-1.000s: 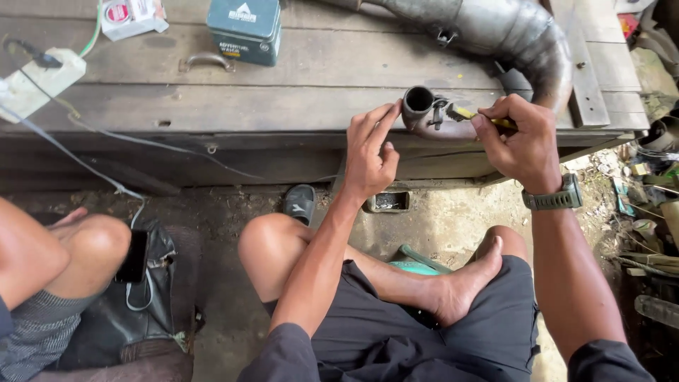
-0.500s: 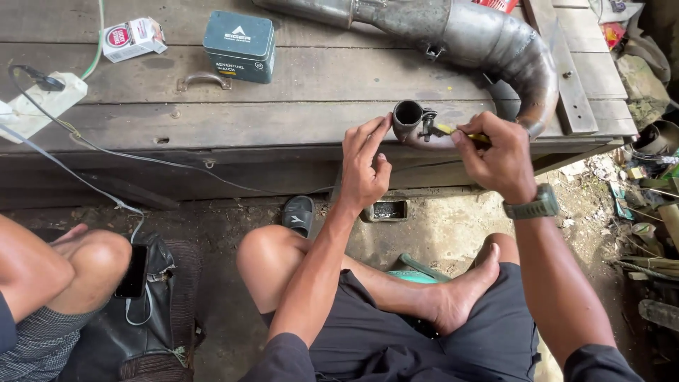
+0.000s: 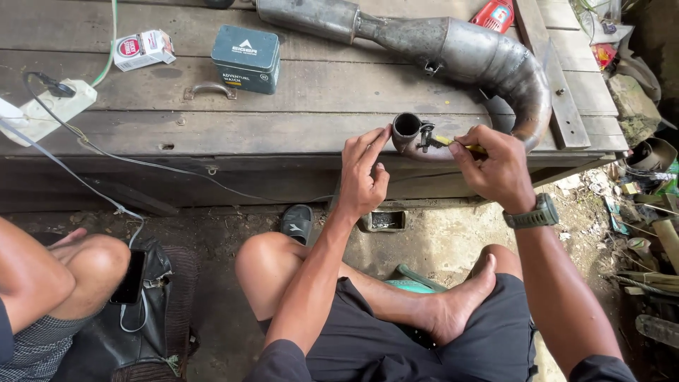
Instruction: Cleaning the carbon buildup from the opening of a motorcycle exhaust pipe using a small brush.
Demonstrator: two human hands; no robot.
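- Weathered wooden planks form a low bench (image 3: 297,127), with dirt ground below.
- On it lies a curved metal exhaust pipe (image 3: 488,60); its open end (image 3: 408,127) rests at the bench's front edge, between the two hands.
- The left hand (image 3: 362,173) is spread, fingertips touching the pipe's mouth from the left.
- The right hand (image 3: 495,166), a watch (image 3: 535,214) on its wrist, pinches a thin yellow-handled tool (image 3: 460,145) pointed at the small bracket beside the opening.
- Farther left sit a teal tin box (image 3: 245,58), a small red-and-white packet (image 3: 143,48) and a white power strip (image 3: 53,106).
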